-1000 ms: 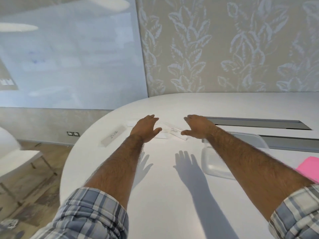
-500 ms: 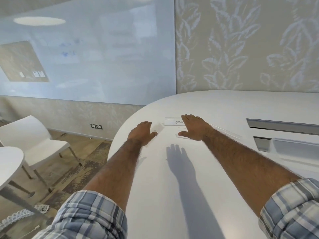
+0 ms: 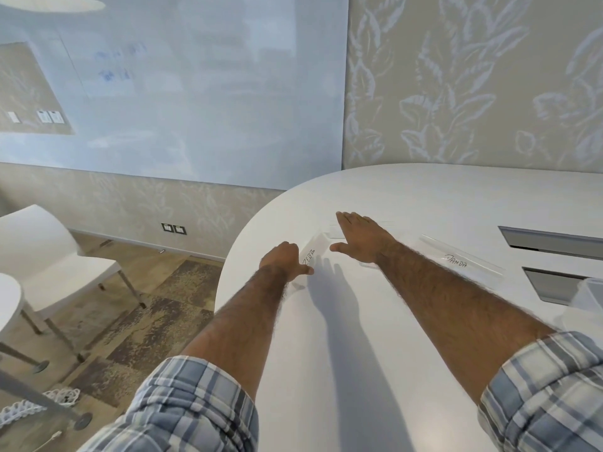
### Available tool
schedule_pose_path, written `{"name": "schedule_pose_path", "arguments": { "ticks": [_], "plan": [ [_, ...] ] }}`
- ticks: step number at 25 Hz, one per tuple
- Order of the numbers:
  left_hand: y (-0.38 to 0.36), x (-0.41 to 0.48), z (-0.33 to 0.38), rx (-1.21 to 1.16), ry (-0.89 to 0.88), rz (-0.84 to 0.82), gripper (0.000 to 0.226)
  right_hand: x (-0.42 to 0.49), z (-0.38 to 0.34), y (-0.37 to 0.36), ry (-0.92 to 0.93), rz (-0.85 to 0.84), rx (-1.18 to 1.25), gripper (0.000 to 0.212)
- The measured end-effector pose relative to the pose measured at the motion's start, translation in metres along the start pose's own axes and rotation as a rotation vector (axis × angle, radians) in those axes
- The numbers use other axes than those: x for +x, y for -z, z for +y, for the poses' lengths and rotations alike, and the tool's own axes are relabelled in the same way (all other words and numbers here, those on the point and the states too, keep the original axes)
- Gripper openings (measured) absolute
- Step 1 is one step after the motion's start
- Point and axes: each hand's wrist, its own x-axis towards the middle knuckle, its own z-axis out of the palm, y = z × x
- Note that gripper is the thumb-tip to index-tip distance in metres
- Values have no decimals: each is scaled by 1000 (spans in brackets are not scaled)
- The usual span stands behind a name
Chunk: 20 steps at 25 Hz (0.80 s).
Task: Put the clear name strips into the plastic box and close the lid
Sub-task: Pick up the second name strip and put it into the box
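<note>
Now curled around the near end of the ZEBRA strip (image 3: 312,252), fingers (image 3: 287,248) of the left hand (image 3: 283,260), thumb pressed along its lower corner; whether the strip is off the table (image 3: 326,337) cannot be told. Spread flat and gripping nothing, fingers (image 3: 346,217) of the right hand (image 3: 360,241), laid over a further strip (image 3: 336,230) at the far side. Beside the right forearm, well clear of both hands, the PANDA strip (image 3: 461,260), flat on the table. At the right edge, only a corner of the plastic box (image 3: 587,296), well apart from the strips.

Best done, probably: pinch by the long edges rather than the faces, since clear plastic looks slippery against a smooth top; slide each piece to an overhang or tip it up on edge before lifting; gather the strips into one stack so a single carry to the box suffices.

Compared with half a second ago: left fingers closed on a lettered strip where before merely resting near it; right hand reaching further out; view swung left, box nearly out of sight, PANDA lettering newly readable.
</note>
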Motion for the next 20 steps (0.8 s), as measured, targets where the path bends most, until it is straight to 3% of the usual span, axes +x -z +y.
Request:
{"name": "schedule_pose_path", "arguments": {
  "ticks": [9,17,20],
  "plan": [
    [-16,27,-11,-35,40,-46,50,49,-3,-29,38,-60,-51,80],
    [-13,34,-38,-28,-94,-182,58,56,-10,-48,127,-149,-193,72],
    [-12,32,-41,2,-116,-199,54,51,-10,-54,81,-236,-106,65]
  ]
}}
